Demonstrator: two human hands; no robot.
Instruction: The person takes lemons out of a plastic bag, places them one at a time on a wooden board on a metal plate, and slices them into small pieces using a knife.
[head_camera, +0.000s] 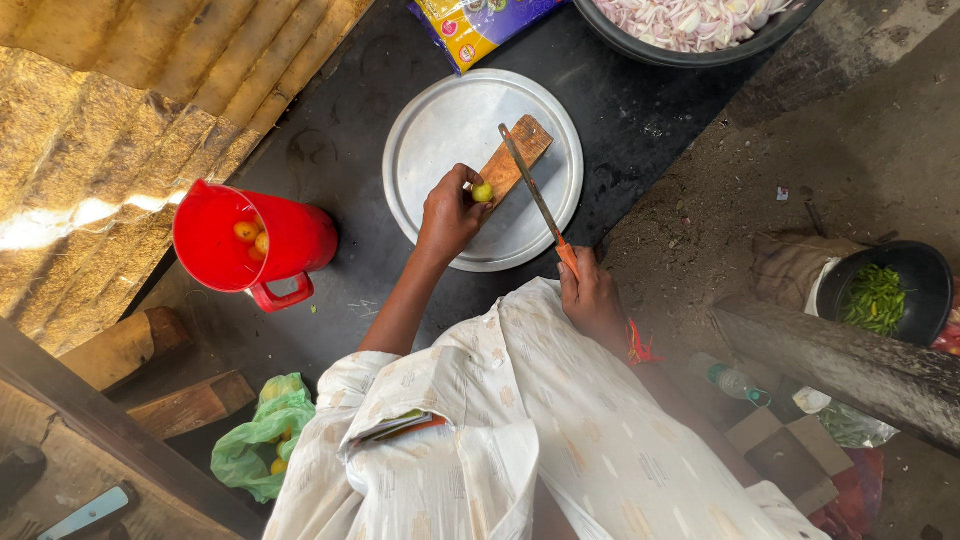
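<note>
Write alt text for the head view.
A left hand holds a small yellow-green fruit on a wooden board over a round metal plate, while the right hand angles a knife above it. A red jug stands nearby.

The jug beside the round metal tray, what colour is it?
The jug is bright red, seen in the head view.

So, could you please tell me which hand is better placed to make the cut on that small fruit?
Probably the right hand: it holds the knife, whose blade hangs over the wooden board. The left hand pins the small yellow-green fruit there.
</note>
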